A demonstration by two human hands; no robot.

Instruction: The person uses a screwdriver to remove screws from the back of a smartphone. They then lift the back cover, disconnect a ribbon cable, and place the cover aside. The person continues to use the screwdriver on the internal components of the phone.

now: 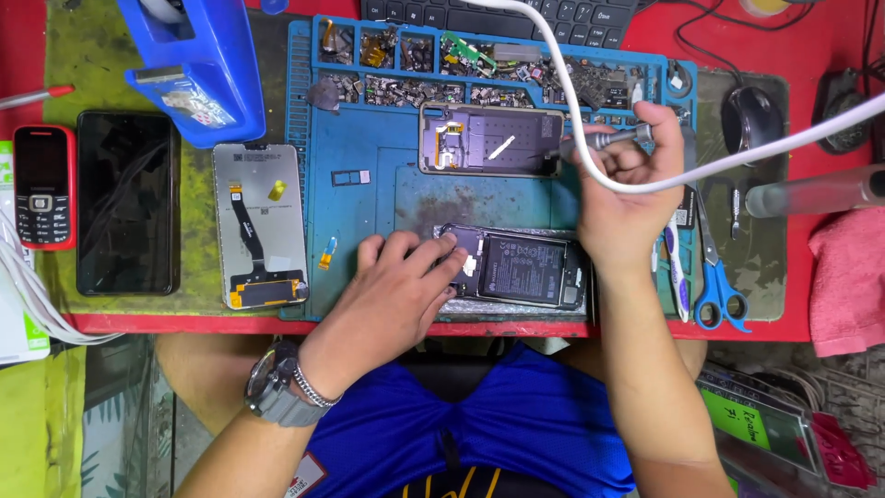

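Blue mat (369,184) at centre frame: left hand (401,277) pressed flat on the opened phone (516,267), right hand (622,198) clenched around a metal tool (608,140).

I'm at my phone repair bench. A blue mat (369,175) covers the red table (811,55), its top trays (479,65) full of tiny screws and salvaged parts. An opened phone (521,267) lies before me, a bare frame (489,140) behind it, a loose screen (260,224) and two more phones (127,201) to the left. Scissors (714,277) and tweezers (735,207) sit to the right.
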